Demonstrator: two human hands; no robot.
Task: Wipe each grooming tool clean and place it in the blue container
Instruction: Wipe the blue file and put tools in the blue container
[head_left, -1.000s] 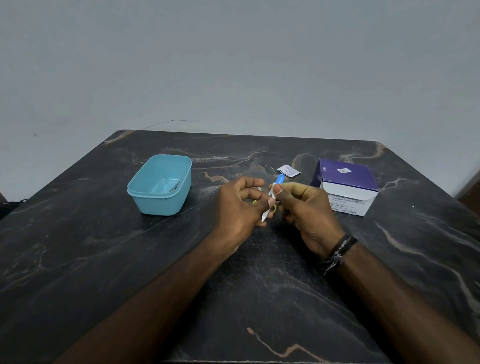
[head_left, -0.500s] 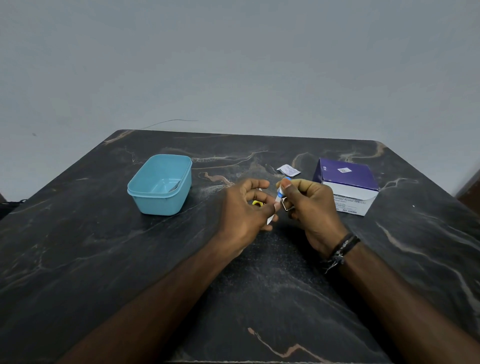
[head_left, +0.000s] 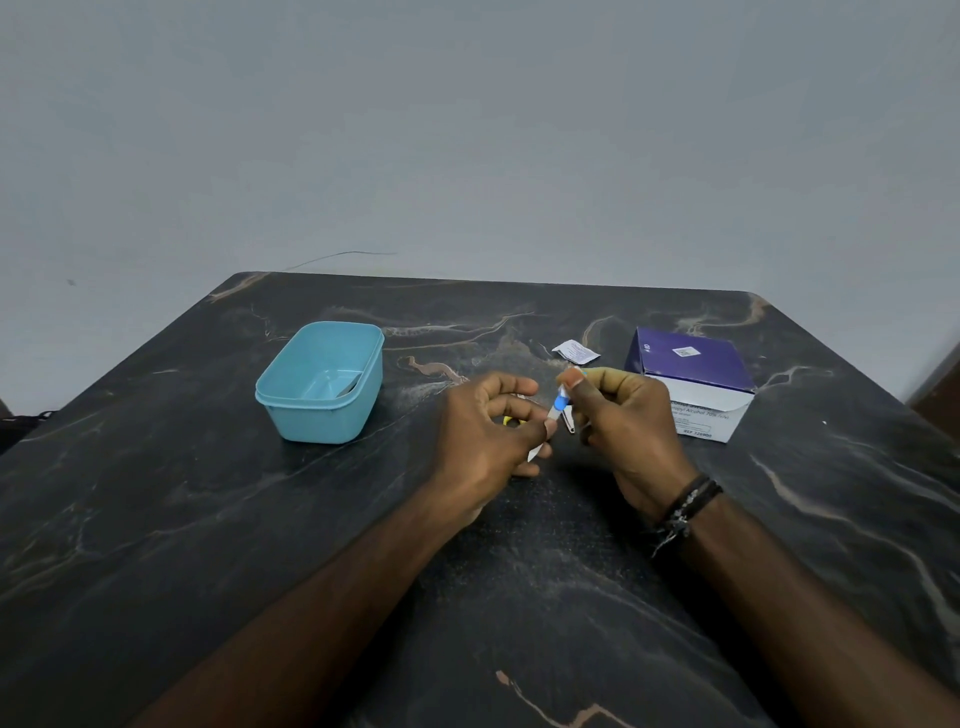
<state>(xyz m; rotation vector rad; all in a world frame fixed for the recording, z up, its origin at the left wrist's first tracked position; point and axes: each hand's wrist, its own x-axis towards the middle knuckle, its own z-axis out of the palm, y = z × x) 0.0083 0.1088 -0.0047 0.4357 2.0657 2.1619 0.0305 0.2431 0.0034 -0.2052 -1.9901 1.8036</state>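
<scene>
Over the middle of the dark marble table (head_left: 208, 519), my right hand (head_left: 628, 431) pinches the upper end of a slim blue-and-white grooming tool (head_left: 558, 402). My left hand (head_left: 488, 431) grips its lower white end, fingers curled round it. A bit of yellow (head_left: 509, 420) shows behind my left fingers, and a small metal piece (head_left: 570, 423) lies between the hands; both are mostly hidden. The blue container (head_left: 322, 410) stands to the left, with a metal tool (head_left: 349, 387) lying inside.
A purple and white box of alcohol wipes (head_left: 693, 384) sits at the right, behind my right hand. A torn white wipe packet (head_left: 575, 351) lies on the table beyond the hands. A plain grey wall rises behind the table's far edge.
The tool has tilted more upright between my hands, and my right hand has slid a little right along it. Container, box and packet have not moved.
</scene>
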